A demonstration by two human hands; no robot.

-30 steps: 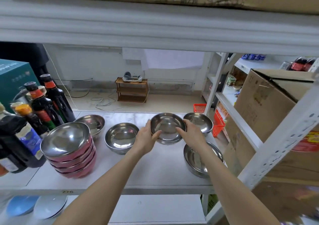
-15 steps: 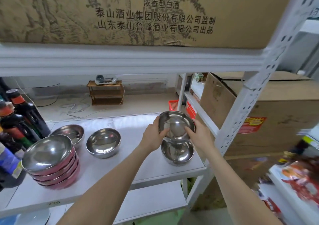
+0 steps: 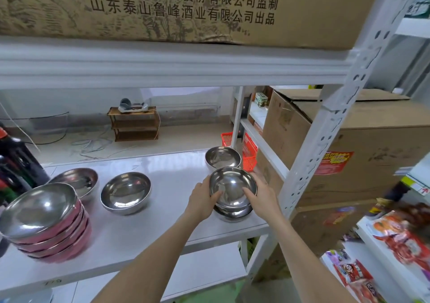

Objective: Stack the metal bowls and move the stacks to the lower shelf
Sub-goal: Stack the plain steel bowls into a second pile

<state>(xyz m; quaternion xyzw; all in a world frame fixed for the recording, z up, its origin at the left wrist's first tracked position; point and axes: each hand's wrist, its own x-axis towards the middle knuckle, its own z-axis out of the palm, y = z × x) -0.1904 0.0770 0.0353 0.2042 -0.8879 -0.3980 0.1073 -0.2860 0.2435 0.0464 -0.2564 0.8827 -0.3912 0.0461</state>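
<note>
Head view: left hand (image 3: 202, 201) and right hand (image 3: 262, 197), grips clamped on opposite rims, hold a round shiny steel bowl (image 3: 232, 186) seated in a second steel bowl (image 3: 233, 214).

Held bowl (image 3: 232, 186) lowered, now nested in front-right bowl (image 3: 233, 214).

What stays hidden around the grip

Below the top bowl (image 3: 232, 186), which the left hand (image 3: 201, 200) and right hand (image 3: 263, 195) hold, the stack (image 3: 232, 215) shows only a rim, so we cannot count it. Far left of the grip the bottles (image 3: 16, 163) are cut by the edge. To the right the packets (image 3: 400, 240) are blurred.
</note>
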